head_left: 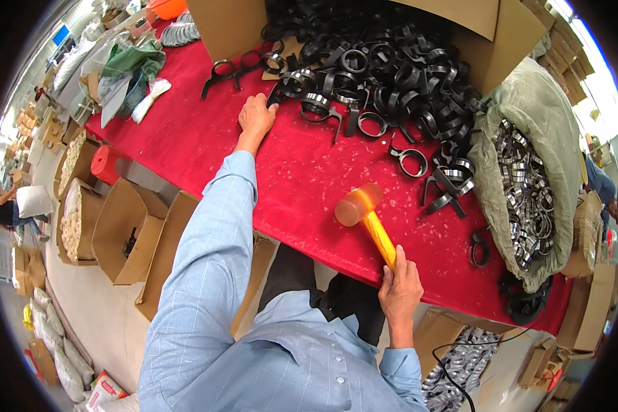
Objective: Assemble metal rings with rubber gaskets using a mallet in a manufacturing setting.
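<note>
My right hand (400, 292) is wrapped round the yellow handle of a mallet (359, 204). The mallet's translucent orange head is just above the red-covered table. Farther up and to the left, my left hand (257, 118) has its fingers closed on the arm of a black ring-shaped part (299, 82) at the edge of a big heap of similar parts (391, 75). Its fingertips are partly hidden. Single black ring parts, such as this silver-lined one (413, 163), lie between the heap and the mallet.
A cardboard box (228, 31) lies open around the heap. On the right stands a woven sack (529, 89) full of shiny metal rings (525, 192). Cardboard boxes (125, 223) stand on the floor at left. A black cable (453, 378) hangs at lower right. A person (14, 206) is far left.
</note>
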Demonstrator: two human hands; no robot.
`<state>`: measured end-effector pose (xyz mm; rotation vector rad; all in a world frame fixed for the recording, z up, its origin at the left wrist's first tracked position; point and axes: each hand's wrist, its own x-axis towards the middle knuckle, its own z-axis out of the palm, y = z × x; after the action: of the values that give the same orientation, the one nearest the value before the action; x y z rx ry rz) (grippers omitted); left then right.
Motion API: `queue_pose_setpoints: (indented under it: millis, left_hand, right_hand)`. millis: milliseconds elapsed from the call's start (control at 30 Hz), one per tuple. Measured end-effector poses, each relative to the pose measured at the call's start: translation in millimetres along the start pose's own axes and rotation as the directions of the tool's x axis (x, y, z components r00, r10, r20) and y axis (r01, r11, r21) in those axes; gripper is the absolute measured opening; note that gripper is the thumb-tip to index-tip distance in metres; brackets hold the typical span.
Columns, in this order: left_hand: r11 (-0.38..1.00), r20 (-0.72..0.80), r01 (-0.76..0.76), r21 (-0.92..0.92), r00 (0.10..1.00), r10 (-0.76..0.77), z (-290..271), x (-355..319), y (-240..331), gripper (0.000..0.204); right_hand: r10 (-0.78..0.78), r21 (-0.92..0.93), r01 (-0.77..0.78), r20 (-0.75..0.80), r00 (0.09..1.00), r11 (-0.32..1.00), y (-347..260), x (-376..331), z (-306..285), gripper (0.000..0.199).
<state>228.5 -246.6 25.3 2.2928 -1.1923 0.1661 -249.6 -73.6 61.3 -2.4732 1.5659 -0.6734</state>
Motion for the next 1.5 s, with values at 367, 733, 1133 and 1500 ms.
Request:
queue_pose_setpoints:
  millis: [367, 733, 1133, 1500]
  left_hand:
    - [0.899, -0.099, -0.097, -0.427, 0.993, 0.06, -97, -213, 19, 0.021]
    - [0.157, 0.271, 0.288, -0.945, 0.955, -0.123, -74, -345, 9, 0.019]
    - [0.369, 0.355, 0.314, -0.875, 0.934, 0.049, -64, -335, 2, 0.039]
    - [0.355, 0.431, 0.439, -0.825, 0.896, -0.106, -66, -336, 12, 0.039]
  right_hand:
    - [-0.021, 0.013, 0.021, 0.02, 1.0, 1.0, 11, -1, -4, 0.052]
    - [0.156, 0.681, -0.443, 0.441, 0.884, 0.583, -11, -5, -59, 0.051]
    - [-0.173, 0.515, -0.048, 0.372, 0.912, 0.856, -51, -41, -38, 0.053]
    - [-0.28, 0.868, 0.197, -0.07, 0.957, 0.455, -107, 18, -90, 0.059]
